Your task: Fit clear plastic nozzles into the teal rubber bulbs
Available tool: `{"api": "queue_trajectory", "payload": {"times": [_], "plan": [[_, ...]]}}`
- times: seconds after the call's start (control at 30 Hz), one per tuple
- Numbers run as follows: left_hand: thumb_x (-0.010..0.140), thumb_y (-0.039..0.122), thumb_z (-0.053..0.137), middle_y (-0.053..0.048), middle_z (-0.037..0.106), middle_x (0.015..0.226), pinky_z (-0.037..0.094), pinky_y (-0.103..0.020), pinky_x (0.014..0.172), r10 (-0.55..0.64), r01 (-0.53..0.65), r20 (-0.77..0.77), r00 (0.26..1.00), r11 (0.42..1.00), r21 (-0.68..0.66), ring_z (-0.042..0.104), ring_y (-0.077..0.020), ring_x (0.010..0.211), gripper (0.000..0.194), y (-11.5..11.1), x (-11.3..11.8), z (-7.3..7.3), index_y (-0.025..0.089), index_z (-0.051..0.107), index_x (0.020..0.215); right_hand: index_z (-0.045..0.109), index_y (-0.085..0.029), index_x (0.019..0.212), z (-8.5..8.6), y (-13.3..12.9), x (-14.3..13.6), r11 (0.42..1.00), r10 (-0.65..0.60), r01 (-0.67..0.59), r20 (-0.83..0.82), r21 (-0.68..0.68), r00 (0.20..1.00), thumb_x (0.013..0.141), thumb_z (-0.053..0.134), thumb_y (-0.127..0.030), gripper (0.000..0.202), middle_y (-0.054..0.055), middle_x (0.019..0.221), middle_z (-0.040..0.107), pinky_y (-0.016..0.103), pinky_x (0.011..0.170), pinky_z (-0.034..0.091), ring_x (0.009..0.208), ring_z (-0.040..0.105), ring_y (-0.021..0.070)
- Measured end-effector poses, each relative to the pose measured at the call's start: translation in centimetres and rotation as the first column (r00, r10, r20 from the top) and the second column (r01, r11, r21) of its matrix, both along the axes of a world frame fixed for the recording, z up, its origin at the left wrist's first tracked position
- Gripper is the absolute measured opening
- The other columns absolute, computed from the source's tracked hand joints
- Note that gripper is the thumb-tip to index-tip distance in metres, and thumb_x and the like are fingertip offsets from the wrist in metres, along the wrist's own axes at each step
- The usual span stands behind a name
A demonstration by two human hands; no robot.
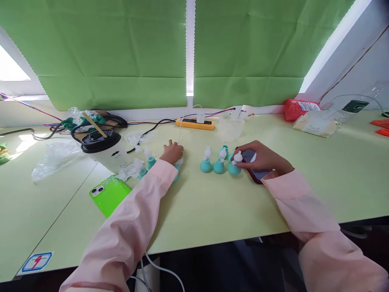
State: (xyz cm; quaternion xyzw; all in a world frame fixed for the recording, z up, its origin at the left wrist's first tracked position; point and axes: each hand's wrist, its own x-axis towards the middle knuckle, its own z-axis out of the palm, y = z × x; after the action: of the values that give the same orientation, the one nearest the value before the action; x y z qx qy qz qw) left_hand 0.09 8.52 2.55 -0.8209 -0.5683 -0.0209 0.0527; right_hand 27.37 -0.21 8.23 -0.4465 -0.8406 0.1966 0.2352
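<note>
My right hand (261, 157) has its thumb and fingers closed round the white nozzle of a teal squeeze bulb (234, 168), which stands at the right end of a small group. Beside it are two upright teal bulbs with pale nozzles, a middle one (219, 166) and a left one (205, 165). Behind them is an open teal piece (225, 149). My left hand (172, 152) reaches low over the table with bent, slightly spread fingers, and I see nothing in it. Near its wrist are more teal bulbs (151, 162), partly hidden by the sleeve.
A dark phone (258, 174) lies under my right hand. To the left are a green phone (110, 195), a lidded cup (106, 152) and clear plastic bags (57, 158). An orange power strip (195, 123) sits at the back, with a red package (299, 109) at back right.
</note>
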Motion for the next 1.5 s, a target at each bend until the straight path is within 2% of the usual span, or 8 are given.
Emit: {"api": "queue_trajectory", "payload": {"times": [0.1,0.37,0.57,0.8,0.97,1.2,1.37,1.5], "plan": [[0.076,0.025,0.045,-0.012,0.055,0.089,0.038,-0.037,0.07,-0.043,0.043,0.04,0.998,0.999,-0.006,0.042,-0.0273,0.094,0.022,0.2,-0.5,0.0,0.016,0.059,0.09,0.06,-0.017,0.076,-0.4,0.6,0.1,0.994,0.08,-0.069,0.147,-0.082,0.986,0.061,0.057,-0.026,0.018,0.0,0.07,0.06,0.023,0.055,0.041,0.06,0.052,0.0124],[0.076,0.031,0.044,-0.006,0.055,0.088,0.039,-0.026,0.073,-0.196,0.202,0.154,0.968,0.979,-0.021,0.051,-0.0161,0.082,0.023,0.8,-0.2,0.1,0.015,0.06,0.079,0.058,-0.018,0.077,-0.9,0.8,0.2,0.997,-0.041,0.051,0.187,-0.052,0.982,0.061,0.055,-0.028,0.019,-0.001,0.064,0.058,0.021,0.05,0.036,0.053,0.049,0.0105],[0.081,0.028,0.03,-0.006,0.059,0.089,0.04,-0.026,0.072,-0.234,0.24,0.199,0.952,0.971,-0.003,0.051,-0.0152,0.081,0.031,1.2,-0.2,0.3,0.015,0.057,0.09,0.058,-0.019,0.08,-0.8,0.7,0.2,0.997,-0.058,0.067,0.214,-0.033,0.975,0.06,0.057,-0.032,0.024,-0.001,0.067,0.059,0.022,0.05,0.036,0.054,0.05,0.0108],[0.078,0.021,0.037,-0.003,0.037,0.126,0.036,-0.041,0.078,-0.337,0.336,0.163,0.927,0.941,0.035,0.035,-0.0261,0.103,0.041,-0.4,4.0,-0.1,0.029,0.037,0.117,0.06,-0.018,0.081,-0.6,0.7,0.1,0.999,-0.045,0.041,0.194,0.026,0.98,0.057,0.06,-0.043,0.034,0.001,0.065,0.061,0.023,0.051,0.038,0.056,0.052,0.0129],[0.074,0.015,0.04,-0.003,0.039,0.124,0.036,-0.042,0.079,-0.463,0.471,0.184,0.867,0.882,-0.005,0.039,-0.0254,0.101,0.034,0.1,6.0,-1.0,0.027,0.051,0.104,0.061,-0.019,0.081,-0.6,0.6,-0.2,0.997,-0.051,0.041,0.179,0.058,0.982,0.058,0.059,-0.045,0.035,0.001,0.064,0.062,0.024,0.052,0.038,0.057,0.054,0.0142],[0.074,0.006,0.032,-0.006,0.057,0.087,0.04,-0.024,0.072,-0.365,0.364,0.272,0.89,0.93,0.056,0.051,-0.0136,0.08,0.032,1.0,4.8,-0.4,0.015,0.059,0.089,0.061,-0.019,0.08,-0.5,0.4,-0.3,0.997,-0.053,0.041,0.168,0.072,0.984,0.057,0.059,-0.047,0.036,0.001,0.067,0.063,0.024,0.053,0.04,0.06,0.055,0.0152],[0.073,0.004,0.022,-0.008,0.058,0.085,0.04,-0.026,0.071,-0.185,0.146,0.323,0.928,0.979,0.139,0.053,-0.0146,0.079,0.041,-0.6,2.0,3.7,0.011,0.058,0.091,0.061,-0.02,0.081,-0.4,0.3,-0.4,0.994,-0.076,0.061,0.166,0.094,0.983,0.059,0.057,-0.05,0.037,0.002,0.071,0.064,0.025,0.054,0.041,0.062,0.056,0.0158],[0.076,0.026,0.031,-0.011,0.059,0.076,0.039,-0.032,0.059,0.032,-0.056,0.215,0.976,0.993,0.106,0.056,-0.0228,0.072,0.033,-3.8,-0.2,6.0,0.011,0.06,0.081,0.06,-0.019,0.081,-0.4,0.2,-0.6,0.989,-0.091,0.07,0.158,0.129,0.983,0.06,0.057,-0.05,0.038,0.003,0.074,0.064,0.026,0.056,0.041,0.064,0.058,0.0171]]}}
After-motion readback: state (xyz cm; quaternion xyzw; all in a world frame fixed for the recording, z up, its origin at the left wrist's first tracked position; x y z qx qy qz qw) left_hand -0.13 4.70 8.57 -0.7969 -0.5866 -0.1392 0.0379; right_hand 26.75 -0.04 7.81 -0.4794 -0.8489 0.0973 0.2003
